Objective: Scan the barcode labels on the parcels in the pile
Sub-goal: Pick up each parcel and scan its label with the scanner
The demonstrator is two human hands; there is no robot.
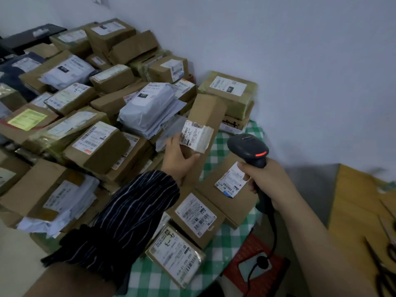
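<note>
Lowest in the frame, right of centre, the right hand (264, 179) is wrapped around the handle of a black barcode scanner (249, 150). Its fingers are curled tight on the grip, the scanner head points up and left, and a red light glows on its rear edge. A cable hangs down from the handle toward a red stool (255, 260) at the bottom.

Just left of it, the left hand (179, 159), coming out of a striped sleeve (128, 217), holds a long narrow cardboard box (206, 123). The thumb presses the near face beside the white label (196, 135) and the other fingers go behind the box, where I cannot see them. The box is tilted, its label turned toward the scanner, with the 2 well apart.

It looks light and stiff, since 1 hand lifts it by the lower end. The plain cardboard should not slip. The best hold is low on the bare sides, clear of the barcode, as here. The clear tape over the label may glare, so some tilting may be needed.

Below the hands, 3 labelled boxes lie flat on the green checked tablecloth (225, 239), one marked "4-3" (175, 255).

Farther off, filling the left and upper left, the pile (90, 116) holds many brown boxes and soft grey plastic mailers (150, 106) that would sag when lifted.
</note>
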